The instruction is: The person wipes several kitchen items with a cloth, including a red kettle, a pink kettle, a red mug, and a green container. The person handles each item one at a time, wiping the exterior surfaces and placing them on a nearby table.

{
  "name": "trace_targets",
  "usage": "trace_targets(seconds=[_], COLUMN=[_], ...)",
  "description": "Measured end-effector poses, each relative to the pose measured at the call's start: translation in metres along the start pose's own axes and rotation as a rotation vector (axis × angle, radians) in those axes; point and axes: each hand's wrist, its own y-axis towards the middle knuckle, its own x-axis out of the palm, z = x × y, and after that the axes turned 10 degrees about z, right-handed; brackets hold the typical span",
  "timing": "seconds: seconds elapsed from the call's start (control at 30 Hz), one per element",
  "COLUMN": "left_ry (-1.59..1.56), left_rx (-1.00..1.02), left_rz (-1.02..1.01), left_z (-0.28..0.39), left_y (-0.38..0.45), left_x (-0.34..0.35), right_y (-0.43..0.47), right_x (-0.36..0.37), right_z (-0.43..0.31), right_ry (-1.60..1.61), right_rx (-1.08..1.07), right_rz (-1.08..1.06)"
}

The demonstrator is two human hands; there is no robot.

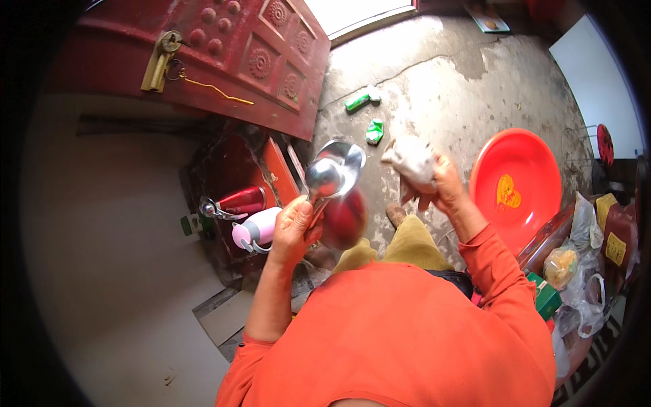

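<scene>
My left hand [296, 229] grips the handle of a red vacuum flask [345, 219] with a shiny metal top, tilted and blurred in front of my legs. To its right, my right hand [443, 178] holds a bunched whitish cloth [412, 156], apart from the flask. Left of my left hand stand a pink and grey jug [260, 227] with a handle and a second red flask [243, 200] with a metal spout and lid, both on a dark red surface.
A large red plastic basin [534, 178] rests at the right. Crushed green cans [375, 132] lie on the concrete floor. A red door [224, 66] with keys in its lock is at upper left. Plastic bags [585, 300] and a green box [544, 296] sit at lower right.
</scene>
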Motion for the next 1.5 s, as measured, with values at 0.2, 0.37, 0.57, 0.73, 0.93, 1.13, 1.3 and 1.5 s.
trace_targets(seconds=[0.2,0.37,0.57,0.73,0.93,1.13,1.3,1.5], left_ry=[0.755,0.804,0.347,0.430,0.503,0.500,0.480,0.336], left_rx=[0.260,-0.233,-0.520,-0.494,-0.431,-0.488,-0.658,-0.608], left_rz=[0.031,0.219,0.182,0.018,-0.064,-0.100,-0.079,-0.136], left_z=[-0.012,-0.140,-0.074,-0.056,-0.035,-0.028,-0.028,-0.022], left_y=[0.061,0.083,0.055,0.048,0.042,0.044,0.058,0.052], left_x=[0.036,-0.053,-0.022,0.011,0.042,0.051,0.037,0.024], right_y=[0.016,0.010,0.008,0.022,-0.001,0.045,0.073,0.081], right_x=[-0.033,-0.069,-0.055,-0.023,0.029,0.008,-0.031,-0.087], right_z=[-0.017,-0.010,0.035,0.053,0.018,0.096,0.084,0.021], right_ry=[-0.310,-0.123,-0.063,-0.077,-0.603,-0.497,-1.238,-0.327], right_rx=[-0.098,-0.130,-0.007,0.182,0.229,-0.346,-0.984,-0.088], right_rz=[0.015,0.099,0.033,-0.159,-0.234,-0.256,-0.094,0.030])
